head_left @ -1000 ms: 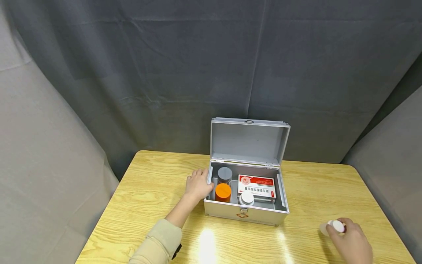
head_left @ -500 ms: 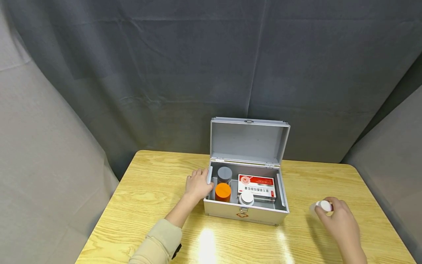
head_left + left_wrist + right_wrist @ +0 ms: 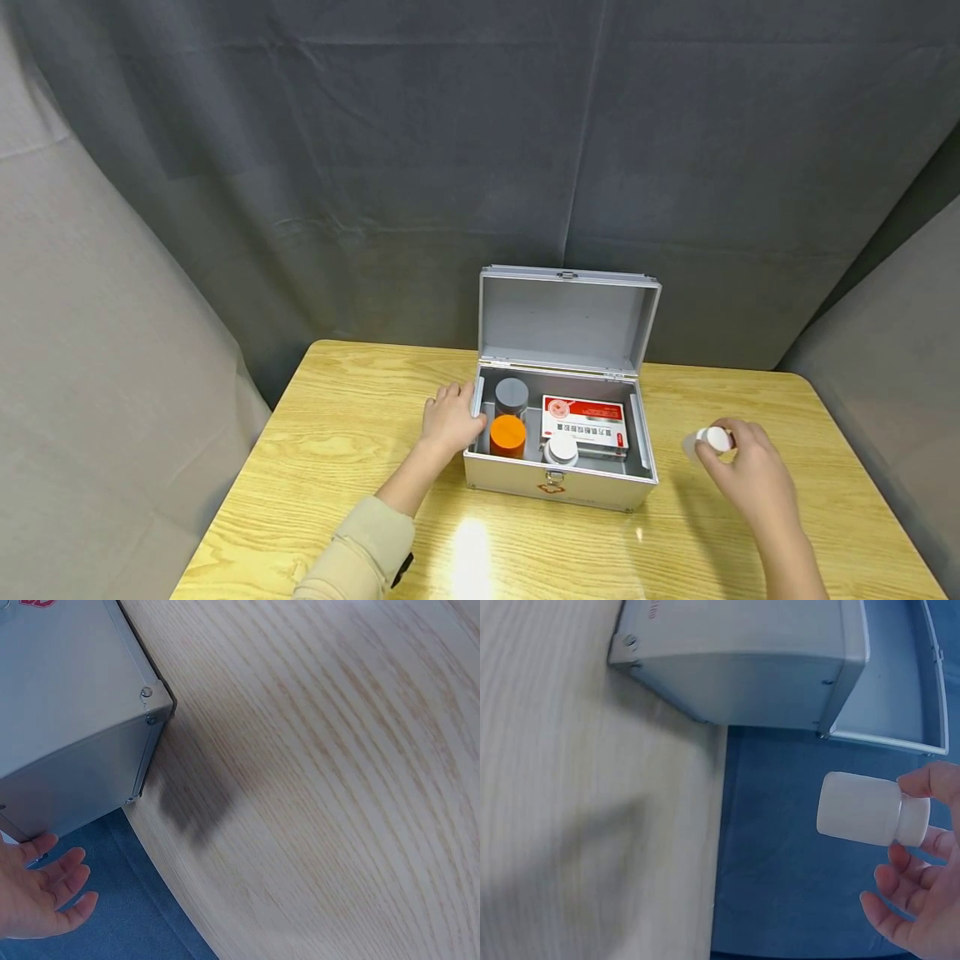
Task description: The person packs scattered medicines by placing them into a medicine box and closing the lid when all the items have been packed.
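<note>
In the head view my right hand (image 3: 753, 475) pinches a white pill bottle (image 3: 716, 439) by its cap, above the table to the right of the case. In the right wrist view the bottle (image 3: 859, 808) is plain and lies nearly sideways, thumb and fingertips at its neck and cap. My left hand (image 3: 450, 421) rests at the left rim of the silver first-aid case (image 3: 551, 492), fingers loosely extended. The case's lid (image 3: 566, 325) stands up. Inside are a grey-capped bottle (image 3: 512, 395), an orange-capped jar (image 3: 507, 437), a white-capped bottle (image 3: 562, 448) and a red-and-white medicine box (image 3: 585, 423).
The case stands on a wood-grain table (image 3: 360, 417), near its back edge. Behind hangs a dark grey curtain (image 3: 375, 167); lighter grey cloth (image 3: 97, 333) hangs at both sides. Inside the case, a gap lies between the jars and the medicine box.
My right hand has moved leftward and farther back with the white pill bottle, nearer the case. The left hand and the case have stayed put.
</note>
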`<state>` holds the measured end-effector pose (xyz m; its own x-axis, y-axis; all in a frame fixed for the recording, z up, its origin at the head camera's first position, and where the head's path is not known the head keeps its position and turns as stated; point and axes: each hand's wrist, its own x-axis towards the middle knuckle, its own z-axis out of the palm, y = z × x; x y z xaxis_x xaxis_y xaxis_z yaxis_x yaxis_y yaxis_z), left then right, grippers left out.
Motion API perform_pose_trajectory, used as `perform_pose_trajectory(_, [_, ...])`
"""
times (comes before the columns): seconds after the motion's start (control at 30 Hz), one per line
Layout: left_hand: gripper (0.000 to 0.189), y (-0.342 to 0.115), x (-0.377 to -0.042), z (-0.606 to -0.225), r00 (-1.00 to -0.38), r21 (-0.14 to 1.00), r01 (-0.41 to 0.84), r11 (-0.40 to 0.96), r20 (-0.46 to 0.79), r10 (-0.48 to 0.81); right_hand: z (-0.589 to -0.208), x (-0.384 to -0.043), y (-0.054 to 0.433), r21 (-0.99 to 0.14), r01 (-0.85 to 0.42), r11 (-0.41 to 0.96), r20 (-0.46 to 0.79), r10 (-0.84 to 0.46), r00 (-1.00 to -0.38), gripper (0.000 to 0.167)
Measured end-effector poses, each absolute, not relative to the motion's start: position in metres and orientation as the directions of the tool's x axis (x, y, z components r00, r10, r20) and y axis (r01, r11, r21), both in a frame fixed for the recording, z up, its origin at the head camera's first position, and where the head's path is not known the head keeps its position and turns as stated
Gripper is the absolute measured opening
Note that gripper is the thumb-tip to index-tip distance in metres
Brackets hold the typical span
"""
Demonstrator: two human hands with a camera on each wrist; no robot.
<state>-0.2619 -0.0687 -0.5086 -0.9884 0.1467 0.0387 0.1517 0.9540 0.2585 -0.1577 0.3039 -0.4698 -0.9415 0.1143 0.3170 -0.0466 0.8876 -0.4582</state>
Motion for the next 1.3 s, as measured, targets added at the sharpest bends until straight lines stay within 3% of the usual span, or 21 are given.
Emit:
perform_pose_trajectory(0.3, [0.063, -0.068, -0.262, -0.508, -0.988, 0.25, 0.158, 0.955, 0.04, 0.152, -0.457, -0.17, 0.286, -0.451, -0.141, 0.881, 0.414, 0.066, -0.908, 0.03])
perform_pose_trajectory(0.57, [0.063, -0.069, -0.262, -0.506, -0.987, 0.245, 0.162, 0.956, 0.036, 0.158, -0.45, -0.18, 0.268, -0.454, -0.205, 0.867, 0.428, 0.01, -0.904, 0.028])
perform_pose_trajectory(1.3, [0.062, -0.069, -0.263, -0.51, -0.987, 0.235, 0.163, 0.958, 0.039, 0.158, -0.463, -0.192, 0.23, -0.381, -0.3, 0.874, 0.356, -0.161, -0.92, 0.03])
